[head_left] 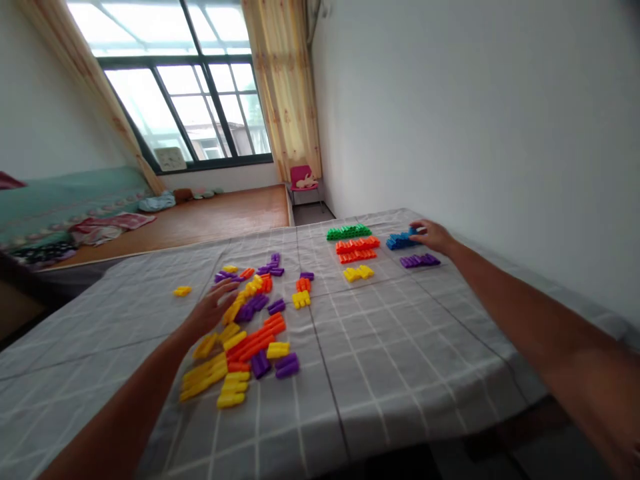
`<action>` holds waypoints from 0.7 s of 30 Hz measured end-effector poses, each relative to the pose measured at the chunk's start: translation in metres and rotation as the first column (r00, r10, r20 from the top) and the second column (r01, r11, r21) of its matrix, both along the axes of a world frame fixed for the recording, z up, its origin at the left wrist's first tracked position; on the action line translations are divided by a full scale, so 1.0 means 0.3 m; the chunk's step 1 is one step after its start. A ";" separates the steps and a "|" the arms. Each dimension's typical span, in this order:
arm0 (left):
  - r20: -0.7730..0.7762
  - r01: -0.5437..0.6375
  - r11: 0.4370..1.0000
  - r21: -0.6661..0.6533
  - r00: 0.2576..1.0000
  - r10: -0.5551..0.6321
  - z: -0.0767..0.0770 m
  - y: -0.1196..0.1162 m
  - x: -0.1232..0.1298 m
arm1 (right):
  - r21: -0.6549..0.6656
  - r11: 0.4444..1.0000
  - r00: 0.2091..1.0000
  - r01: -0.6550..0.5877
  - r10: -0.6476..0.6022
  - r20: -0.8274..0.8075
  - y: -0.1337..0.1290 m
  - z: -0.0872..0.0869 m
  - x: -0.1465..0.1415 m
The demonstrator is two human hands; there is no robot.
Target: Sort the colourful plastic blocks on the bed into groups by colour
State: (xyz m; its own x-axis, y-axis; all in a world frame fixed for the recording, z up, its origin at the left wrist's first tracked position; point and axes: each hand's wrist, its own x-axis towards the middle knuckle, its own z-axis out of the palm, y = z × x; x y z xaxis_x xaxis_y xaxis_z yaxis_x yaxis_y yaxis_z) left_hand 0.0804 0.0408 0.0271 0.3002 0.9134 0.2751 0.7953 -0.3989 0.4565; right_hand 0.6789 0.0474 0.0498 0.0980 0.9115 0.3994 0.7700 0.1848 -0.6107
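My left hand [217, 307] is over the left edge of a loose spread of yellow, orange and purple plastic pieces, its fingers apart beside some yellow pieces [245, 293]. Nothing shows in its grasp. At the far right, my right hand [431, 237] has its fingertips pinched on a blue piece [413, 231] at the end of a blue row [399, 241]. A purple row [420, 261] lies just nearer. To the left of these sit a green row [349, 232], orange rows [357, 249] and a short yellow row [358, 273]. Orange pieces [257, 339] lie mid-spread.
A grey checked cloth [370, 347] covers the surface. One yellow cluster [183, 291] lies apart at the left. A white wall [450, 113] borders the right side. Beyond are a wooden platform [235, 208], a pink chair [301, 177] and a window.
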 end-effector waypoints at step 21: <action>-0.245 -0.146 0.981 -0.128 0.963 0.111 -0.032 -0.366 -0.046 | -0.015 0.999 0.994 0.048 -0.047 0.100 0.171 -0.016 0.233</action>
